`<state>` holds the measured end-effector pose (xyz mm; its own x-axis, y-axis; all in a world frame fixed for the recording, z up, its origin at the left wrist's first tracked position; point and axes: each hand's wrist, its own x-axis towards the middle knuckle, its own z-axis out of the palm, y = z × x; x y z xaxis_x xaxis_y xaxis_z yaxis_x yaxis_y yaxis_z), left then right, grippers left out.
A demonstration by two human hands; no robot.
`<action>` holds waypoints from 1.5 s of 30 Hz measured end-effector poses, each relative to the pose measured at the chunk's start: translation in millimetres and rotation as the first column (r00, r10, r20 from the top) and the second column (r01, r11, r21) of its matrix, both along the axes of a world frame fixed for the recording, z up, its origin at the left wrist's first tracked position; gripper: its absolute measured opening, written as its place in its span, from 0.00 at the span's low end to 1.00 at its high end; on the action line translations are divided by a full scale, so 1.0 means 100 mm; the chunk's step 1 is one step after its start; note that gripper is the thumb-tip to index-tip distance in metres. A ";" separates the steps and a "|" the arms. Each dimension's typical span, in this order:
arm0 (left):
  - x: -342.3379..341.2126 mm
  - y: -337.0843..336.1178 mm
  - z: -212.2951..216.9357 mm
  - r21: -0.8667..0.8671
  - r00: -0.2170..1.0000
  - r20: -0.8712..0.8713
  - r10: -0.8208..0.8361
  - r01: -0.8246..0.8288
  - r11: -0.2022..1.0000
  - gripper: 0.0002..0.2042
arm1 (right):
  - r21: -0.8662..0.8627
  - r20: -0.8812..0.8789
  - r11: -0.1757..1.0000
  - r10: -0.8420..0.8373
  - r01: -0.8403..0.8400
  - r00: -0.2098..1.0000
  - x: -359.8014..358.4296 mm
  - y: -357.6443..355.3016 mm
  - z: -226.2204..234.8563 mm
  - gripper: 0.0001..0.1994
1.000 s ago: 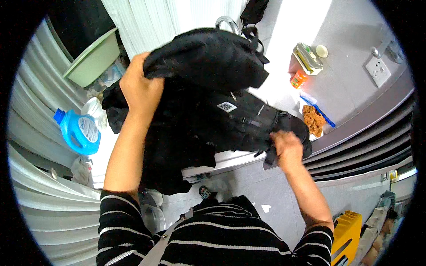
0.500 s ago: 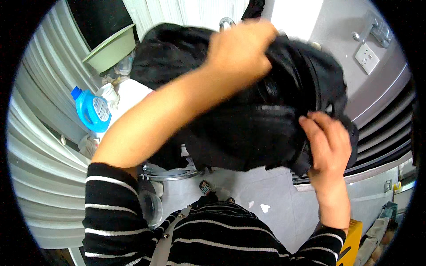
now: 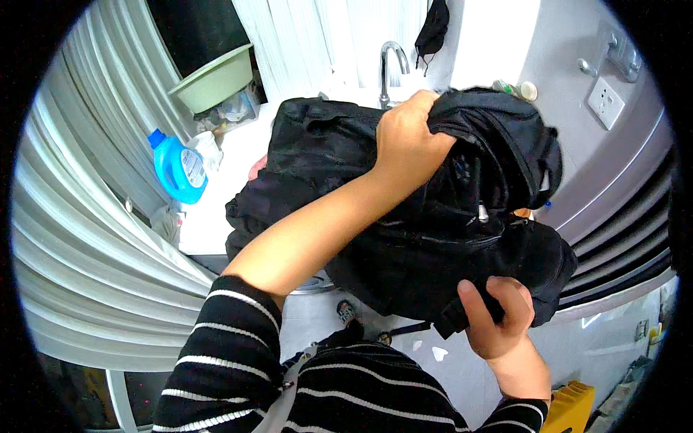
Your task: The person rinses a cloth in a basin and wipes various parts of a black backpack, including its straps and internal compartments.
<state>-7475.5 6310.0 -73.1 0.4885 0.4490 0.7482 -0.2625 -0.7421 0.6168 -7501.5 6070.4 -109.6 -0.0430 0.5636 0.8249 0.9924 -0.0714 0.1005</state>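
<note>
Fabric bulk first: large black fabric backpack (image 3: pixel 433 216) held up in the air over the white sink counter (image 3: pixel 216 209), its long axis running roughly from upper left to lower right across the view, upper end near the chrome tap (image 3: pixel 390 61), lower end down by the grey wall ledge. Left hand (image 3: pixel 408 141) sits on top of the bag's upper part, fingers curled and clamped on a fold of black cloth, forearm crossing in front of the bag. Right hand (image 3: pixel 498 317) grips the lower edge from underneath, thumb up, fingers wrapped on a strap or hem, exact piece hard to tell. Left hand is the higher and farther one; right is nearer the body. Blue plastic detergent bottle (image 3: pixel 177 166) stands well left, apart from the bag; pale green plastic basin (image 3: pixel 213 79) behind it. Against half a second ago: bag has dropped a little and opened out, tap now uncovered, right hand has slid lower on the bottom edge, left grip unchanged.
</note>
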 end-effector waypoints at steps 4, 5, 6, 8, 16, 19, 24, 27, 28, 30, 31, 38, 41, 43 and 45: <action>-0.29 -0.17 0.06 0.229 0.987 0.077 -0.144 0.123 0.966 0.17 | 0.035 0.019 0.999 0.018 -0.018 1.000 0.08 0.09 0.00 0.19; -0.32 -0.22 -0.05 0.280 0.976 0.032 -0.215 0.197 0.940 0.18 | 0.000 0.020 1.000 0.001 -0.001 1.000 0.13 0.08 -0.03 0.20; -0.36 -0.26 -0.17 0.328 0.961 -0.015 -0.275 0.265 0.907 0.19 | 0.005 0.040 1.000 -0.008 0.008 0.999 0.20 0.08 -0.06 0.20; -0.46 -0.26 -0.43 0.247 0.922 -0.152 -0.356 0.384 0.889 0.21 | 0.021 0.076 1.000 -0.004 0.002 0.997 0.30 0.11 -0.11 0.20; -0.71 -0.29 -0.48 0.274 0.826 -0.362 -0.432 0.538 0.798 0.37 | -0.024 0.369 0.999 -0.019 0.030 0.929 0.51 -0.09 -0.06 0.14; -0.65 -0.37 -0.55 0.359 0.864 -0.415 -0.285 0.444 0.821 0.41 | 0.070 0.614 0.982 -0.180 0.175 0.768 0.63 -0.17 -0.06 0.14; -0.54 -0.53 -1.03 0.286 0.845 -0.440 -0.304 0.453 0.844 0.36 | -0.435 0.268 0.705 -0.493 0.560 0.828 0.45 0.14 0.32 0.37; -0.62 -0.64 -1.18 0.259 0.807 -0.454 -0.378 0.525 0.811 0.30 | -0.648 0.073 0.694 -0.353 0.313 0.933 0.50 0.16 0.32 0.46; -0.65 -0.62 -1.23 0.269 0.792 -0.456 -0.405 0.557 0.786 0.29 | -0.634 0.029 0.732 -0.299 0.249 0.954 0.48 0.13 0.25 0.41; -0.68 -0.61 -1.28 0.338 0.800 -0.424 -0.425 0.575 0.745 0.28 | -0.700 -0.109 0.709 -0.223 0.085 0.969 0.53 -0.04 -0.01 0.31; -0.68 -0.59 -1.29 0.397 0.821 -0.387 -0.421 0.560 0.727 0.27 | -0.657 -0.118 0.749 -0.221 0.091 0.968 0.51 -0.07 -0.08 0.29; -0.54 -0.46 -0.52 0.596 0.907 -0.149 -0.395 0.401 0.696 0.16 | -0.328 0.150 0.882 -0.307 0.340 0.940 0.40 -0.12 0.31 0.30; -0.55 -0.34 -0.02 0.636 0.889 0.127 -0.441 0.268 0.724 0.14 | -0.329 0.204 0.834 -0.396 0.444 0.895 0.20 -0.06 0.87 0.31; -0.50 -0.38 0.30 0.621 0.799 0.328 -0.505 0.221 0.752 0.13 | -0.336 0.247 0.780 -0.469 0.529 0.848 -0.06 -0.13 1.29 0.26; -0.48 -0.34 0.49 0.591 0.723 0.469 -0.507 0.170 0.788 0.12 | -0.327 0.313 0.684 -0.573 0.652 0.758 -0.11 -0.46 1.41 0.31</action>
<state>-7523.6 6276.4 -23.9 -0.0718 -0.1540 0.9855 -0.7288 -0.6664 -0.1572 -7512.5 6024.7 31.8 0.3129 0.7830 0.5375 0.7027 -0.5716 0.4237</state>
